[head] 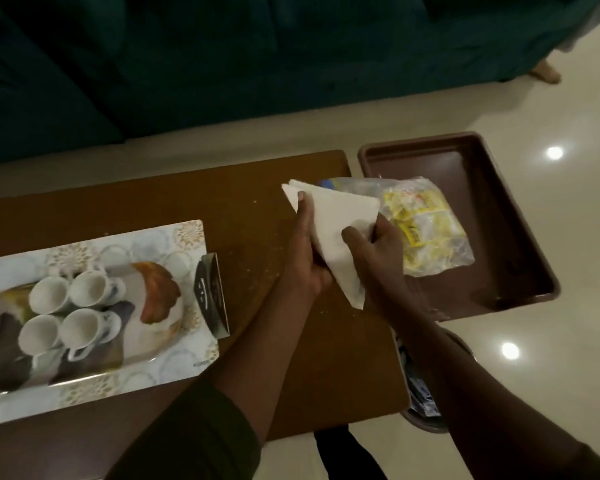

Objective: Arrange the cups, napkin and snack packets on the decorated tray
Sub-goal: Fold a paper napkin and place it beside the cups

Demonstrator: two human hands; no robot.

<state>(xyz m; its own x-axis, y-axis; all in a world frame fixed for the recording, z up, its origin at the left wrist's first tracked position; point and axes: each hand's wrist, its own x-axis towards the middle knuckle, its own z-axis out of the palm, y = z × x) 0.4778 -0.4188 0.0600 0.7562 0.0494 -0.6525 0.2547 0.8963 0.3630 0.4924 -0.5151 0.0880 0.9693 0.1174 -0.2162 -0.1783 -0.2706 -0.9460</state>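
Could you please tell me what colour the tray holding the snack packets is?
The tray under the snack packets is dark brown; the head view shows it.

No text, brand or number can be read with any certainty. The yellow snack packets (426,230), inside a clear bag in the brown tray (506,202) off the table's right edge, bear dark printing too blurred to make out. The small dark card (212,296) standing at the right edge of the decorated tray (187,237) carries pale marks, and a tiny dark mark near that tray's near right corner is also illegible.
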